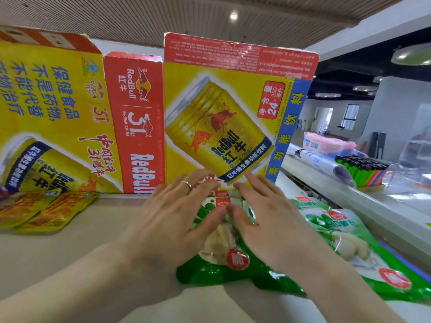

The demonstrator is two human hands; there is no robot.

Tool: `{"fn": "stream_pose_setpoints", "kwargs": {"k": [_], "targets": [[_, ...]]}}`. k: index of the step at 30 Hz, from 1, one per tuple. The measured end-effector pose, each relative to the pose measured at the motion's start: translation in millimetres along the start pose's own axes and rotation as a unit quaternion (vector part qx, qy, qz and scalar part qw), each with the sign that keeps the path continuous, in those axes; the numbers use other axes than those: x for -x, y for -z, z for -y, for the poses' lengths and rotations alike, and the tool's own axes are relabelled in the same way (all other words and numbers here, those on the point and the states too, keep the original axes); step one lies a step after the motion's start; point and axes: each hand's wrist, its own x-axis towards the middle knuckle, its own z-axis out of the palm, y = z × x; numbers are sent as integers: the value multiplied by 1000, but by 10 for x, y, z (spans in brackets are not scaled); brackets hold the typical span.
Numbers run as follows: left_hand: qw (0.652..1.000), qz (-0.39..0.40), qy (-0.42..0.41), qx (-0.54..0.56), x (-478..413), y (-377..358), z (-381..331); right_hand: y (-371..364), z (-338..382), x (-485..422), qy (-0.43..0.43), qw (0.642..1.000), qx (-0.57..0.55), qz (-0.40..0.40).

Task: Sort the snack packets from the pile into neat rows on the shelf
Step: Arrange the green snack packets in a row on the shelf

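This is looking like a shop: Red Bull cartons [233, 113] are standing just beyond the left hand [172, 220] and right hand [270, 224], green snack packets [210, 273] lying under both, yellow snack packets [46, 210] off to their left, and lighters [363, 169] (bright, black-capped) sitting on a counter [310, 174] to the right.

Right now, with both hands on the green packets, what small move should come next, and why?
Probably nudge the green packets square, edges aligned with the neighbouring green packet. Both the left hand and right hand lie flat on them, and the packets overlap askew in front of the Red Bull carton.
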Motion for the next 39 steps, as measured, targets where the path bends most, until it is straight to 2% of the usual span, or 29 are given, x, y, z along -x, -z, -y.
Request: {"fn": "stream_pose_setpoints", "kwargs": {"k": [8, 16, 22, 25, 31, 39], "targets": [[999, -45, -17, -8, 29, 56, -96, 32, 9, 19, 51, 992, -24, -109], [998, -65, -8, -14, 54, 86, -153, -36, 4, 11, 71, 988, 18, -135], [998, -59, 11, -15, 63, 135, -131, 76, 46, 77, 33, 985, 62, -158], [997, -77, -17, -16, 73, 218, -196, 143, 95, 228, 12, 981, 63, -181], [980, -177, -68, -69, 90, 611, -471, 265, 256, 715, -19, 975, 75, -209], [975, -169, -133, -49, 618, 749, -795, 403, 505, 1293, -50, 970, 109, -212]]}}
